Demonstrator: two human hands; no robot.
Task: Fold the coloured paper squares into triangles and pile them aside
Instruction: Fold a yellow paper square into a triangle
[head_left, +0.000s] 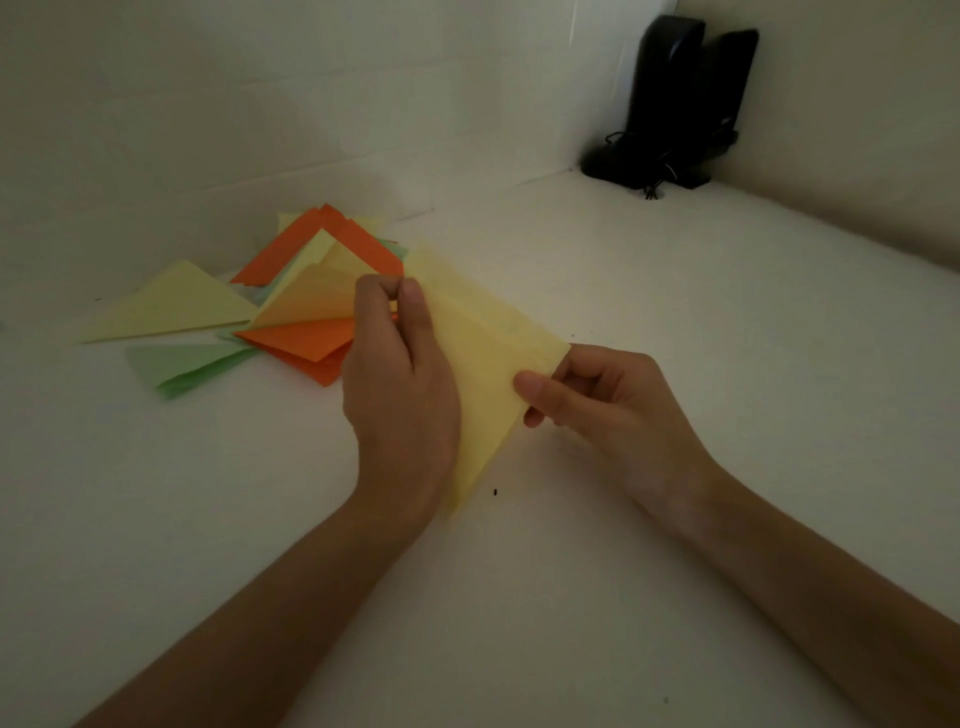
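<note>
while pinched between left grip (400, 384) and right grip (597, 395), yellow paper (483, 364), long axis far-to-near

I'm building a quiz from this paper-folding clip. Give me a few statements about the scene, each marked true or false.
1. The left hand and right hand both pinch the yellow sheet. True.
2. The pile of folded papers lies to the right of the hands. False: it lies to their left, near the wall.
3. The pile holds orange, yellow and green pieces. True.
4. The held sheet is blue. False: it is yellow.
5. Two black devices stand in the far right corner. True.
</note>
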